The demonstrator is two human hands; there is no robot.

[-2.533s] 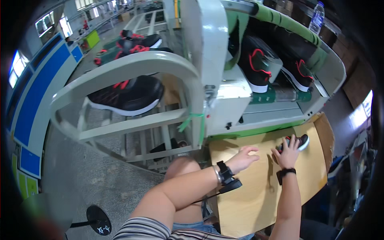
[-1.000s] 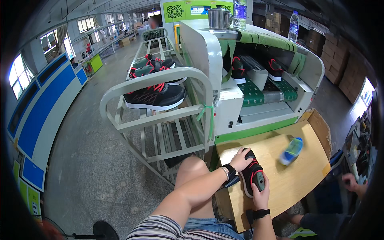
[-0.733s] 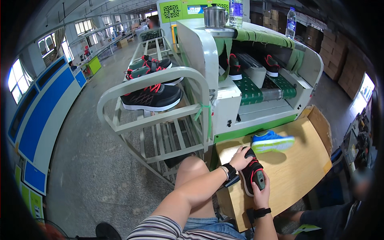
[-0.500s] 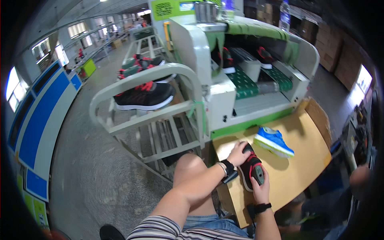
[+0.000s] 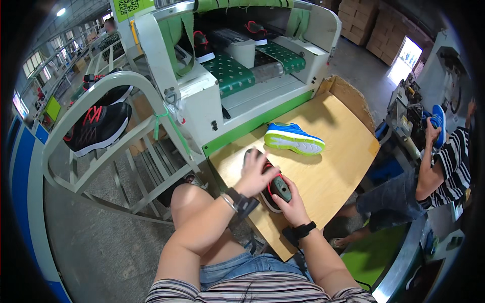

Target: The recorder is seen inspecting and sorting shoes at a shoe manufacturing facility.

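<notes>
A black sneaker with red laces lies slanted at the near left of the wooden table. A dark green shoe last fills its opening. Around the heel end, the fingers and thumb of my right hand are closed. Over the toe and laces spreads my left hand, its fingers apart and a little blurred; whether they touch the upper I cannot tell. Beyond the hands, a blue sneaker rests on its side, its yellow-green and grey sole turned toward me.
A conveyor machine with green belts stands behind the table, carrying black-and-red shoes. On the left, a metal rack holds black sneakers. At the right, a co-worker holds a blue shoe. Cardboard boxes are stacked behind.
The view has swung right, bringing the co-worker into sight. My left hand's fingers have lifted and spread from the sneaker's toe. My right hand keeps its hold at the heel.
</notes>
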